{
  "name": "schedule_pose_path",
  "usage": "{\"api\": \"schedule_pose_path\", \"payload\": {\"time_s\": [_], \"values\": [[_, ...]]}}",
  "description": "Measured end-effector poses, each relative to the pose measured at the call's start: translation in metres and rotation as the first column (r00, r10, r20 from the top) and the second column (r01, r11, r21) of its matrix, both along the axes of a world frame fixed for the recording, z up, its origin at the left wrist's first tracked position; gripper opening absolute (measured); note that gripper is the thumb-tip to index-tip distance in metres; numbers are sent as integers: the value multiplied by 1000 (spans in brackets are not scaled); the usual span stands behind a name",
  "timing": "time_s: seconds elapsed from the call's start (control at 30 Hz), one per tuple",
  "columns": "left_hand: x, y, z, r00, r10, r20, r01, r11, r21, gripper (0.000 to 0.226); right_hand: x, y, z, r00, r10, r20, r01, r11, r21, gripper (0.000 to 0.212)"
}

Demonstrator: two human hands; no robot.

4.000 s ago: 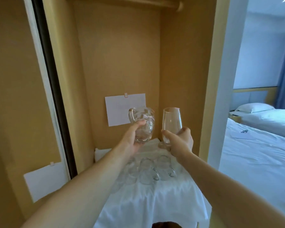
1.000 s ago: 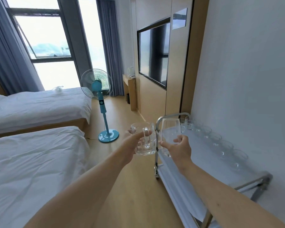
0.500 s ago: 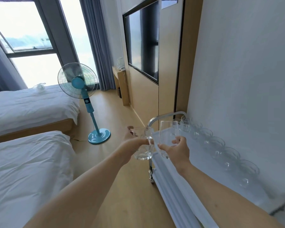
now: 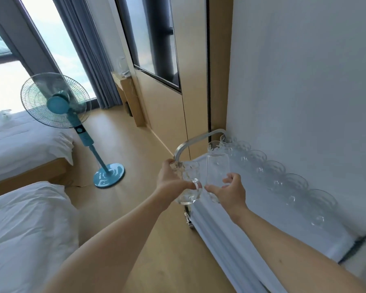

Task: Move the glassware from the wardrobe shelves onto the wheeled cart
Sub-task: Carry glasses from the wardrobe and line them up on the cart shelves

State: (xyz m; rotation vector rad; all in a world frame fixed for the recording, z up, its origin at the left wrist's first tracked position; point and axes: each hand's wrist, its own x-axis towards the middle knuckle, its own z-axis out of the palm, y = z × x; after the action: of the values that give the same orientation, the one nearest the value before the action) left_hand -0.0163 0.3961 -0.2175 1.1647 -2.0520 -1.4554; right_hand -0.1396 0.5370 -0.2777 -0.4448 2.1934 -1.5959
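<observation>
Head view: left hand [image 4: 170,182] grips upright mug [image 4: 188,182], right hand [image 4: 230,192] upright glass [image 4: 217,172].

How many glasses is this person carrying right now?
2: a handled mug in the left hand, a tall glass in the right hand. More glasses stand on the cart.

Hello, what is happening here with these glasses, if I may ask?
A person is carrying two glasses to a wheeled cart that stands along the wall. The left hand grips a handled glass mug; the right hand holds a tall stemless glass. Both are in the air at the cart's near edge, not yet set down. A row of glass cups already stands on the cloth-covered top by the wall.
</observation>
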Motion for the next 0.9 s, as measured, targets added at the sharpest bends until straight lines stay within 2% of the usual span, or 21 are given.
{"api": "schedule_pose_path", "payload": {"time_s": [0.23,0.4,0.53,0.67,0.77,0.9], "values": [[-46,-56,-25,976,-161,144,190,959,-212,119,-15,-32,-24,986,-163,30,162,986,46,88],[-78,-95,-43,897,-312,313,403,868,-289,122,-20,-56,-34,958,-286,39,282,956,83,89],[-101,-119,-57,829,-422,367,529,806,-267,120,-22,-71,-40,920,-389,49,382,918,108,88],[-124,-133,-75,735,-572,364,664,716,-217,131,-21,-80,-51,873,-484,61,475,871,127,87],[-139,-133,-86,684,-642,346,719,673,-175,121,-23,-82,-59,831,-551,79,537,830,146,85],[-162,-130,-102,658,-685,312,741,662,-110,110,-35,-79,-68,800,-597,66,579,796,178,86]]}}
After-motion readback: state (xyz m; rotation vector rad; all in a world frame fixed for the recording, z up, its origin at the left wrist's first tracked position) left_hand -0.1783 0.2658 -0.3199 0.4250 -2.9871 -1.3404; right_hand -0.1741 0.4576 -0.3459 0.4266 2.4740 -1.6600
